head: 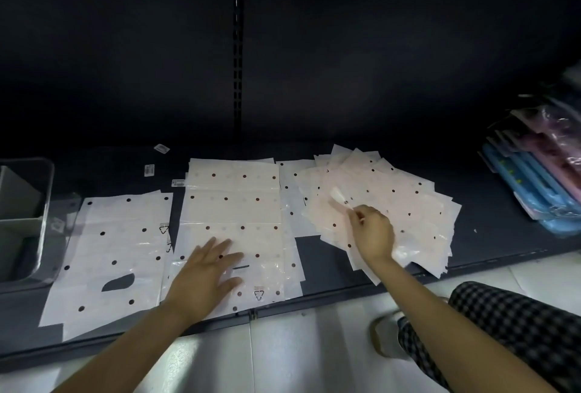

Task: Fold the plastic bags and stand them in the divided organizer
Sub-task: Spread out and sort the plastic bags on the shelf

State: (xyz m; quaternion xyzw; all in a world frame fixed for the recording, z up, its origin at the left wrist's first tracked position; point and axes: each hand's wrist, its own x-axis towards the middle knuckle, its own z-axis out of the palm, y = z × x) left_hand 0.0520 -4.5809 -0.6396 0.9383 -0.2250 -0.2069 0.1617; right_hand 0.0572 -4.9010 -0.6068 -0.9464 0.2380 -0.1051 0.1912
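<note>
Dark, deep shelf (314,147) with a slotted upright at the back, low over a pale tiled floor; lighting poor.

Far left: clear divided organizer (47,191), grey divider inside, no bags seen standing in it. One organizer.

Next right: white dotted plastic bag (116,254) laid flat, handle cut-out toward the front edge; at least one more sheet under it, exact count not determinable.

Behind, on the bare shelf: three small labels (149,170).

Centre: stack of dotted bags (232,204) lying flat, several layers visible at the edges, count not determinable. Left hand (207,279) laid palm-down on its near end, fingers straight and spread, pressing the film flat.

Right of centre: fanned pile of pinkish dotted bags (408,204), well over a dozen, overlapping, near corners overhanging the shelf lip. Right hand (374,232) over this pile, thumb and forefinger pinching a small white strip or tab (338,196), other fingers curled.

Far right: packaged blue and pink goods (534,178), leaning in a row, number unclear.

Handling judgement: thin film, very light, limp, slippery sheet on sheet, likely to cling and lift in twos. Best taken by a corner or edge pinch, peeled off singly, then held flat under a palm while creasing. Unlikely to stand unless folded compact.
</note>
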